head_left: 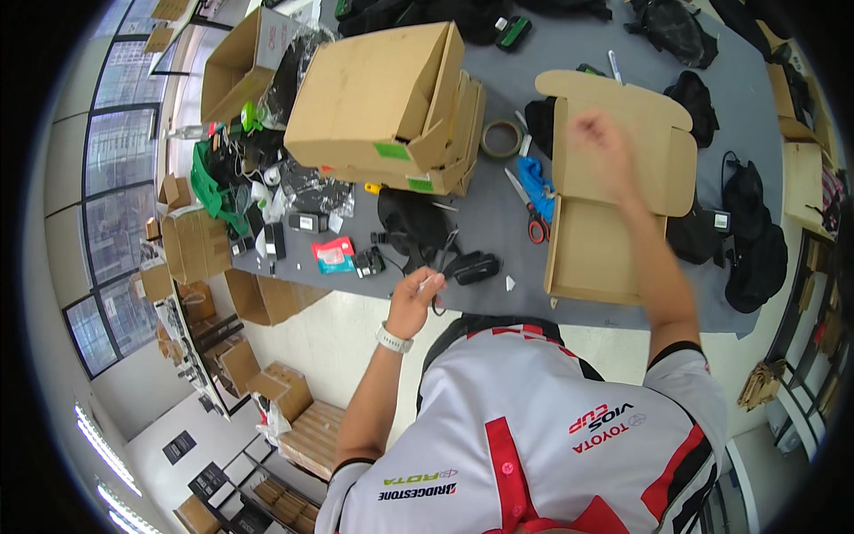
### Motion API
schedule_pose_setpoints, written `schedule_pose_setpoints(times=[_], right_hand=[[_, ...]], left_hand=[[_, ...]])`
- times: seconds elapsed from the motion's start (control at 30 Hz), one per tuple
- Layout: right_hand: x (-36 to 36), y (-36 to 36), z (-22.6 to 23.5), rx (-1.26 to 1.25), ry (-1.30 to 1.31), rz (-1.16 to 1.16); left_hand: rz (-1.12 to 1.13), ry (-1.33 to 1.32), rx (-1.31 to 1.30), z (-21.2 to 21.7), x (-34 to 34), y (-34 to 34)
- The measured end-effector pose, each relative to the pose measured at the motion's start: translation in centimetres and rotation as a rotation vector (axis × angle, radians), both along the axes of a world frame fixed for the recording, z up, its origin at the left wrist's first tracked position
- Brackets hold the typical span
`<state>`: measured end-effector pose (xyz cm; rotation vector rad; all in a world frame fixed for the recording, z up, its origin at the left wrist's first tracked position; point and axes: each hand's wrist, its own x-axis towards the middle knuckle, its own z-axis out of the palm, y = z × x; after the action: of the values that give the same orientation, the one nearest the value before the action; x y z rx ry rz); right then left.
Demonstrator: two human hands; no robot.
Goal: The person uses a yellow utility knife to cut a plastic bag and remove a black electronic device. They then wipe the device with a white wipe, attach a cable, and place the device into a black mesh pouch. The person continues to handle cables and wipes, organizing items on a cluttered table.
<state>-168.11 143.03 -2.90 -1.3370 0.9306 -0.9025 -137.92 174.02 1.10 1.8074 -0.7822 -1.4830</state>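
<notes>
My left hand (418,292) is closed in a pinch at the table's near edge, and a thin black cable (438,308) loops out from its fingers. Just beyond it lie a black cap-like fabric piece (411,222) and a dark rounded device (474,267). A small black device with a lead (367,262) is left of the hand. My right hand (600,141) is raised over the lid of an open, shallow cardboard box (598,254). Motion smears its fingers. The visible part of the box's tray is bare brown card.
Stacked cardboard boxes (369,98) stand at the table's middle left. Near them are a tape roll (502,139), red-handled scissors (537,230) and blue crumpled material (535,182). A red-and-teal packet (334,254) lies left. Black caps (754,196) line the right side.
</notes>
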Motion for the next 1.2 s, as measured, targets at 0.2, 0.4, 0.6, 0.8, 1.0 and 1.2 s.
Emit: schedule_pose_setpoints(times=[0.2,0.4,0.6,0.8,1.0,1.2], right_hand=[[7.5,16.1,2.0,-0.455,0.153,0.566],[9.1,21.7,3.5,-0.025,0.263,0.679],[11.4,28.6,3.8,0.077,0.296,0.495],[13.0,32.9,5.4,0.305,0.229,0.391],[14.2,35.5,7.8,0.225,0.267,0.351],[14.4,36.4,7.2,0.104,0.275,0.33]], left_hand=[[-0.438,-0.223,-0.144,2.6,0.7,-0.9],[-0.364,-0.279,-0.14,2.4,2.8,2.0],[-0.104,0.178,-0.259,-0.6,5.9,6.2],[-0.028,0.226,-0.379,-1.4,6.9,8.7],[-0.152,-0.199,-0.714,2.9,5.6,9.1],[-0.383,-0.692,-1.193,2.3,5.3,9.4]])
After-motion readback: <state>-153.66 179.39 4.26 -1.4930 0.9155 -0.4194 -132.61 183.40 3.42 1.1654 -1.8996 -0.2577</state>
